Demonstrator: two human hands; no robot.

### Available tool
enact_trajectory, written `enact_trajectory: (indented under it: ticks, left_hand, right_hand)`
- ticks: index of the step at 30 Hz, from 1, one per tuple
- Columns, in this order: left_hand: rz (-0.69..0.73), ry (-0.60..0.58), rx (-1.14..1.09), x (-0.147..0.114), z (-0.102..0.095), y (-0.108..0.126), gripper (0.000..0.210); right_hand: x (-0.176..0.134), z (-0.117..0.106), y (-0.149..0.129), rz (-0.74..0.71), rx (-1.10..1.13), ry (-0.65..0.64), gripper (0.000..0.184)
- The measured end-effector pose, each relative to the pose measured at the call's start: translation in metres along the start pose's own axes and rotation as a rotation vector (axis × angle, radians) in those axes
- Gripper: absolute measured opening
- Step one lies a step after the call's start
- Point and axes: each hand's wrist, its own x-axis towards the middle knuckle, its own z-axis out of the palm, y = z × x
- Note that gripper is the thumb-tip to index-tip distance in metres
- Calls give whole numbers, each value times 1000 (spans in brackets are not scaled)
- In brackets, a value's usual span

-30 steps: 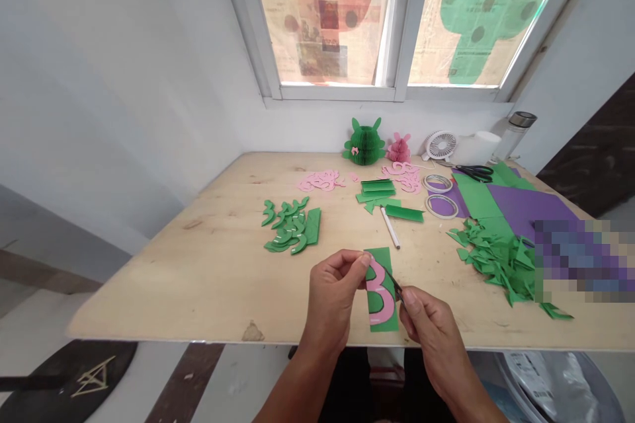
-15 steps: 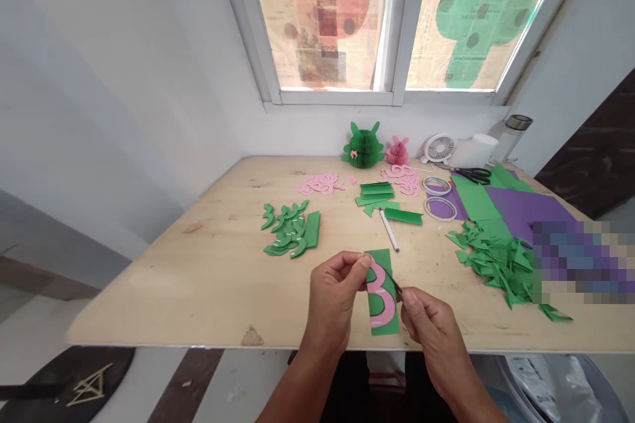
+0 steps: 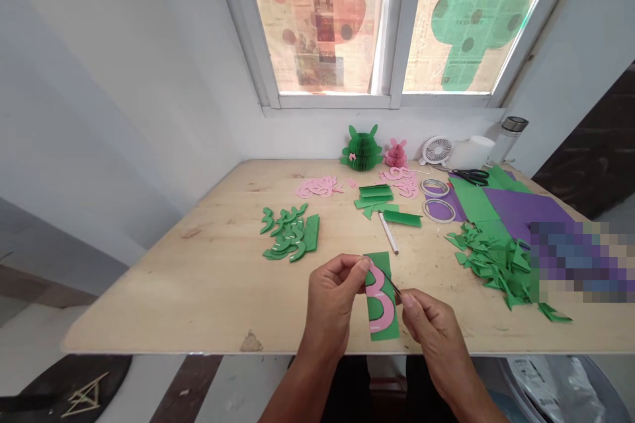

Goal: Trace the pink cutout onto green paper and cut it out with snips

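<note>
My left hand [image 3: 337, 301] pinches the upper left edge of a green paper piece [image 3: 384, 263], thumb on top. On this paper lies a pink 3-shaped paper cutout [image 3: 385, 314], with small pale marks on it. My right hand [image 3: 430, 322] is closed around scissors [image 3: 393, 284]; only their thin dark blades show, lying at the cutout's upper right edge, and the handles are hidden by my fingers. Green curved cutouts [image 3: 290, 234] lie in a pile to the left, beside a green paper rectangle [image 3: 311, 232]. A white pen [image 3: 389, 234] rests just beyond the paper.
Green scraps [image 3: 496, 261] are heaped at right near purple paper [image 3: 526, 211]. Farther back lie pink cutouts [image 3: 320, 187], folded green strips [image 3: 376, 193], tape rolls [image 3: 438, 211] and black-handled scissors [image 3: 473, 177]. A green paper figure [image 3: 364, 151] and a small fan [image 3: 436, 150] stand by the wall.
The whole view has shifted slightly. Both hands keep their hold, and the scissor blades stay along the upper right edge of the pink cutout.
</note>
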Motion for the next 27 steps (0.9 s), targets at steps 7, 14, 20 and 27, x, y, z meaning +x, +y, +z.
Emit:
enact_trajectory:
  ticks: [7,14,20,27]
  left_hand:
    - [11,-29,17,1,0,2,15]
    - [38,-62,42,3,-1,2,16]
    - [37,-70,70,4,-1,4,17]
    - [37,-66,69,4,-1,5,17]
  right_hand:
    - [2,-3,-3,4,-45,-4,42]
    - [4,-4,-7,-3,-90,-10,44]
    - [5,-6,-10,-6,-93,-33,46]
    - [6,-8,-4,26,-53,-82,46]
